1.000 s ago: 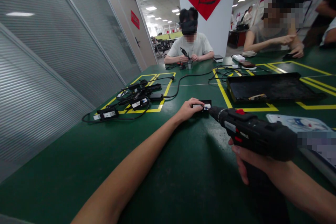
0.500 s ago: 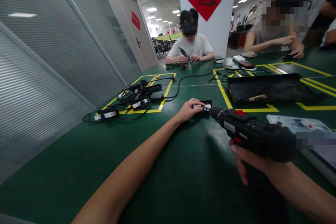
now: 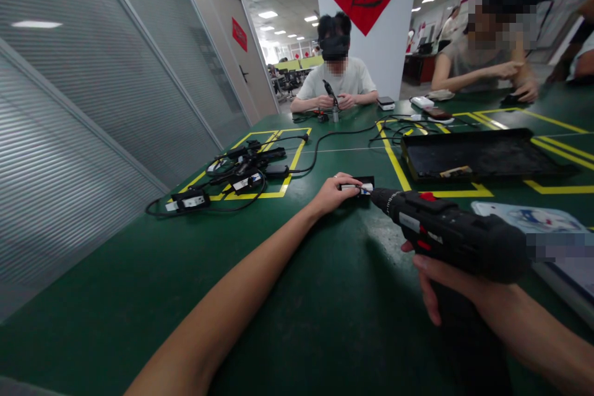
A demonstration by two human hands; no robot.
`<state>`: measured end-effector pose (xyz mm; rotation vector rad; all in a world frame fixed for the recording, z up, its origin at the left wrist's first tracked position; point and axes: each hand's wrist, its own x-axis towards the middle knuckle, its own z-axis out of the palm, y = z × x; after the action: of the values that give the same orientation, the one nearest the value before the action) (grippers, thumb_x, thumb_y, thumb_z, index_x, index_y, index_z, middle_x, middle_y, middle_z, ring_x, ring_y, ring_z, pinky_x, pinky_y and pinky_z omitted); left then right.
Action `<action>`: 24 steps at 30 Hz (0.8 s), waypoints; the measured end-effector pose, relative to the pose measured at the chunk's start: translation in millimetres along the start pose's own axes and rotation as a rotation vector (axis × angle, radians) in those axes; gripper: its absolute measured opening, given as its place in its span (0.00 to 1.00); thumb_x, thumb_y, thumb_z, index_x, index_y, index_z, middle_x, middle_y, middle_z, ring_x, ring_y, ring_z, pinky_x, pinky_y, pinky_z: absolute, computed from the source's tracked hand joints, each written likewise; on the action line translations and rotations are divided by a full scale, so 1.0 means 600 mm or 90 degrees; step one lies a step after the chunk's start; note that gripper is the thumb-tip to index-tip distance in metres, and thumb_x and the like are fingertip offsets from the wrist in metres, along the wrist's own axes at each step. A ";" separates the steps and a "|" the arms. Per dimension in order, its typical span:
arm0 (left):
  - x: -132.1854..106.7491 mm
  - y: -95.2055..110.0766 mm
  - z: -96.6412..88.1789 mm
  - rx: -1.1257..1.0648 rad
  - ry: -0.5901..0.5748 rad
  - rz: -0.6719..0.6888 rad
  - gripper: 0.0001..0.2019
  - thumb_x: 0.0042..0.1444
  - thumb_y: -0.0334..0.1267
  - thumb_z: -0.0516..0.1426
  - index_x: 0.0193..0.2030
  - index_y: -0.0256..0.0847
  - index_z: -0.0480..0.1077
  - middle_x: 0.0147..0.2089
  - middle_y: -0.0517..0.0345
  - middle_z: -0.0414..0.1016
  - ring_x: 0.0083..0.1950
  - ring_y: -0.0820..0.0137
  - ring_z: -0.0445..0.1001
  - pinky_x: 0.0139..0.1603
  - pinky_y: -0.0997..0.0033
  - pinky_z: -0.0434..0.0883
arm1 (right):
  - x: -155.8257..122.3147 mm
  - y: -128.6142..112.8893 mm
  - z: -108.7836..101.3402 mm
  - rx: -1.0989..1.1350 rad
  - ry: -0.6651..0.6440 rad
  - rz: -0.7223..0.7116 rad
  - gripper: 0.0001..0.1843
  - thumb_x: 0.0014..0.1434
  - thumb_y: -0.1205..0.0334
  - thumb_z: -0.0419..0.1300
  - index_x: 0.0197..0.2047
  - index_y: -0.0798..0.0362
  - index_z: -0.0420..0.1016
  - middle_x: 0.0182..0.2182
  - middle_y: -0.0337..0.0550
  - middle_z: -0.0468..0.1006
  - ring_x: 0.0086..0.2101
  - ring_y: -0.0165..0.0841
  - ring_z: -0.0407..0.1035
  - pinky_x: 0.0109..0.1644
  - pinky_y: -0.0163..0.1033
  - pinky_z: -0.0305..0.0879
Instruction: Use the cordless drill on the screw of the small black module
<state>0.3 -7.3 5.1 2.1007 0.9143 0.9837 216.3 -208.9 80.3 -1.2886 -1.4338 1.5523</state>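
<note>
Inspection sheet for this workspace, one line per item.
Surface: green table, marked with yellow tape.
Job's things: small black-and-white block; power drill, front end at the block, contact unclear.
Clutter: black tray at right, small piece inside; light-blue item beside the drill.
Hands: left hand holds the block; right hand grips the drill.
Cables: black cable runs rightward from a pile of black devices.
Surroundings: two people across the table; glass partition at left.
</note>
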 end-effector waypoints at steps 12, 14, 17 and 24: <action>0.000 0.003 0.000 0.001 -0.003 -0.005 0.12 0.52 0.38 0.59 0.44 0.42 0.77 0.47 0.53 0.72 0.50 0.65 0.70 0.54 0.64 0.65 | -0.002 -0.004 -0.002 -0.067 0.001 0.009 0.19 0.56 0.45 0.57 0.26 0.51 0.69 0.16 0.39 0.75 0.20 0.33 0.72 0.28 0.39 0.71; 0.000 0.001 0.000 0.002 -0.004 -0.001 0.12 0.52 0.38 0.60 0.44 0.41 0.76 0.47 0.53 0.72 0.50 0.65 0.70 0.53 0.64 0.65 | 0.001 -0.002 -0.001 -0.050 -0.004 0.010 0.18 0.56 0.45 0.56 0.28 0.52 0.68 0.16 0.38 0.75 0.18 0.32 0.72 0.26 0.37 0.69; 0.001 0.000 0.000 0.004 -0.005 0.004 0.13 0.53 0.39 0.59 0.45 0.40 0.76 0.47 0.52 0.72 0.50 0.66 0.69 0.54 0.65 0.65 | 0.008 0.006 -0.003 -0.029 -0.020 -0.009 0.15 0.56 0.48 0.57 0.32 0.52 0.67 0.15 0.36 0.74 0.16 0.31 0.71 0.23 0.36 0.67; -0.001 0.000 -0.001 0.010 -0.007 0.000 0.13 0.53 0.39 0.59 0.45 0.42 0.76 0.48 0.53 0.72 0.50 0.65 0.69 0.53 0.64 0.65 | 0.010 0.011 -0.004 0.004 -0.022 -0.025 0.13 0.57 0.50 0.57 0.37 0.52 0.66 0.15 0.35 0.74 0.16 0.32 0.71 0.22 0.35 0.67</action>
<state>-0.1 -7.6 5.3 2.1174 0.9193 0.9682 217.8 -203.8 72.8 -1.2284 -1.4657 1.5593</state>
